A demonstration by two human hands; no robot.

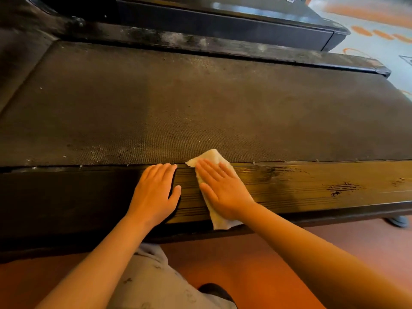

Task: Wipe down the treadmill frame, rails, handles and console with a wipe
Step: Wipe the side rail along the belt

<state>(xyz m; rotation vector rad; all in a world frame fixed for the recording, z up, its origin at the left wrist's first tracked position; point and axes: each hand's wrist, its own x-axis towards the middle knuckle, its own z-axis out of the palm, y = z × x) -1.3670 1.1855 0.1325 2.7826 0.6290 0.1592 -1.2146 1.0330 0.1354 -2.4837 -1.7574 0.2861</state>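
A white wipe (211, 158) lies on the near side rail (301, 186) of the treadmill, reaching from the belt's edge to the rail's front lip. My right hand (223, 188) presses flat on the wipe with fingers spread, covering its middle. Just to its left, my left hand (156, 192) rests flat on the same ribbed rail, holding nothing. The dark textured belt (178, 108) fills the middle of the view. The far side rail (200, 44) looks dusty. The console and handles are out of view.
A second treadmill deck (223, 21) runs parallel beyond the far rail. Orange floor (245, 259) lies below the near rail, with my knee in light trousers (151, 275) and a dark shoe (214, 291). A rail foot (396, 220) stands at right.
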